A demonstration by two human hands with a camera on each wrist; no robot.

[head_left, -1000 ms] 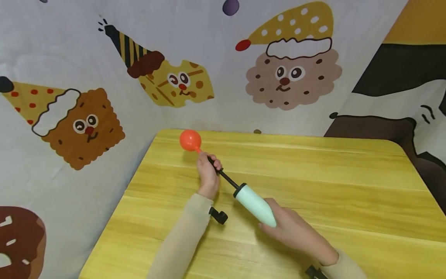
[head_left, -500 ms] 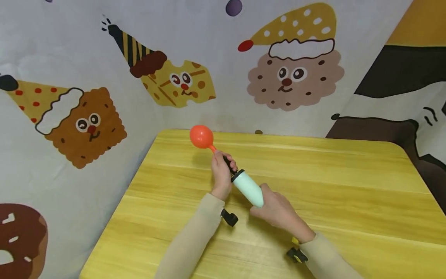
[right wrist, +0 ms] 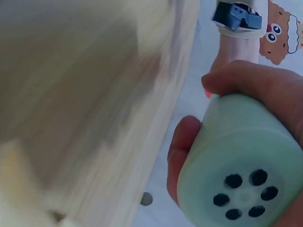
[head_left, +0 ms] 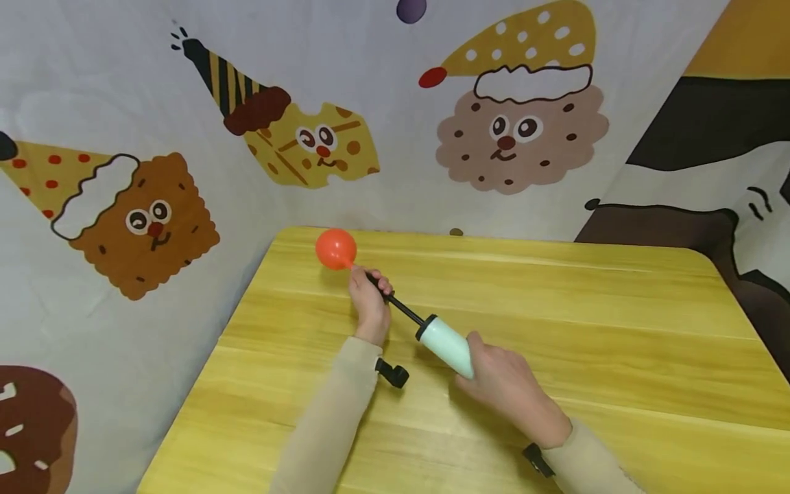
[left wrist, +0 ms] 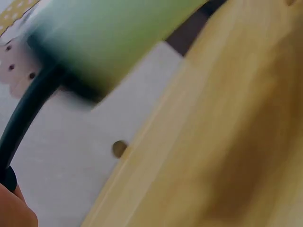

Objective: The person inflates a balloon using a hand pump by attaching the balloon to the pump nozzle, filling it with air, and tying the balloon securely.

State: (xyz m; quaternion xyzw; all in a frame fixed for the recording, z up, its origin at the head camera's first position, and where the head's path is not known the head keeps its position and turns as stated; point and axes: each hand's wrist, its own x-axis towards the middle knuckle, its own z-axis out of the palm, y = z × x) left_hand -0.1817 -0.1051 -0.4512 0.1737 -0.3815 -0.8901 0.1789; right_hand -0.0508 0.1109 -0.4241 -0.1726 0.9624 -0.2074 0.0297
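A small, round orange-red balloon sits on the nozzle end of a hand balloon pump. My left hand grips the pump's black end, fingers curled round it right at the balloon's neck. Between my hands a length of thin black rod shows, drawn out of the mint-green barrel. My right hand wraps round the barrel's rear. In the right wrist view, thumb and fingers circle the barrel, whose end face has several dark holes. The left wrist view catches the barrel blurred.
Beneath the hands lies a yellow wood-grain table. A white cloth backdrop with cartoon biscuits rises behind its far edge and along the left. Black camera mounts are strapped at both wrists.
Half a second ago the barrel was pushed up against my left hand with the rod hidden; now the rod is drawn out again. The balloon looks slightly larger than a second ago.
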